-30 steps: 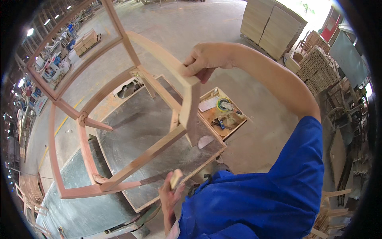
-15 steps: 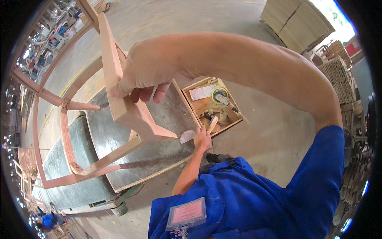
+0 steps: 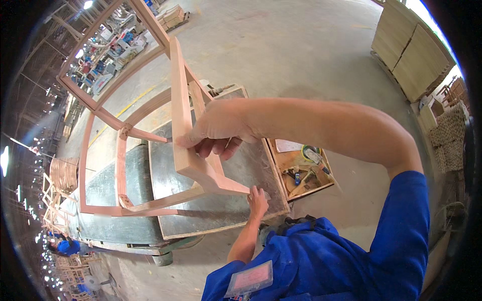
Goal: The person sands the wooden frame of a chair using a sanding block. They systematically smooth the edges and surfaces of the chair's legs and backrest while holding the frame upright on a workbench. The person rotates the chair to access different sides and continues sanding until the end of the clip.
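Observation:
A bare wooden chair frame (image 3: 182, 108) lies tilted on a dark-topped work table (image 3: 221, 215). My right hand (image 3: 221, 133) reaches across from the right and is closed round a thick leg of the frame, thumb on its near face. Lower down, my left hand (image 3: 257, 203) has its bent fingers at the tip of a tapered leg that points toward me. A small pale piece shows partly behind these fingers. Whether they pinch it or the leg tip is hidden.
Beside the table sits a shallow wooden box (image 3: 329, 176) with a roll of tape (image 3: 311, 153) and several hand tools. Stacked panels (image 3: 409, 55) stand at the far right. A green-covered surface (image 3: 110, 200) lies left of the table. A co-worker in blue (image 3: 69, 247) is at the lower left.
My left hand has moved from the edge of the tool box to the leg tip. My right hand keeps its grip on the frame. The whole view has shifted.

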`<control>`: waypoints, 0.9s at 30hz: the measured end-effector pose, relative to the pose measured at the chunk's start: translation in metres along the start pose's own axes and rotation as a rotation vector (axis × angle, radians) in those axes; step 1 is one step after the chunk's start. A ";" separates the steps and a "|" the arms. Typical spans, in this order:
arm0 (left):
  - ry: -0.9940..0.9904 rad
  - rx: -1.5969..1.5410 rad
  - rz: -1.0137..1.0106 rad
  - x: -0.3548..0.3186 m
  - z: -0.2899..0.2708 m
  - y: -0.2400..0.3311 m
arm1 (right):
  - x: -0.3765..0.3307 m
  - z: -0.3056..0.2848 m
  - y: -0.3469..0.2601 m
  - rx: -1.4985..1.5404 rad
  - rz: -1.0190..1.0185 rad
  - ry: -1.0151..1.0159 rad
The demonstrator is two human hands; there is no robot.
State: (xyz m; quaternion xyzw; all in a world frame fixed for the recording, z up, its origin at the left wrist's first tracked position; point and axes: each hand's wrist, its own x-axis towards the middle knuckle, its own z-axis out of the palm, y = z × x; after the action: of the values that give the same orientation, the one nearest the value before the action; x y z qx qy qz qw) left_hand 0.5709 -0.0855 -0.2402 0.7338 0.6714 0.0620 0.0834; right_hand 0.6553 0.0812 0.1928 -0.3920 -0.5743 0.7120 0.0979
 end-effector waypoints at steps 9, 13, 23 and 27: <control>-0.122 -0.708 -0.266 -0.012 -0.030 -0.009 | -0.022 -0.010 0.038 -0.084 -0.667 0.329; 0.401 -0.952 -0.053 -0.014 -0.179 0.026 | -0.039 -0.023 0.159 -0.359 -0.705 0.573; 1.126 -0.600 0.391 0.011 -0.368 0.032 | -0.011 0.000 0.125 0.220 -0.429 0.288; 0.953 -0.515 0.192 0.067 -0.413 0.029 | 0.022 -0.014 0.074 0.321 -0.259 0.029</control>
State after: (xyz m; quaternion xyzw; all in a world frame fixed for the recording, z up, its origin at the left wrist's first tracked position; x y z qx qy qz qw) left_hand 0.5216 -0.0054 0.1683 0.6381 0.5281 0.5571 -0.0590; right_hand 0.6724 0.0809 0.1163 -0.3044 -0.4976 0.7701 0.2583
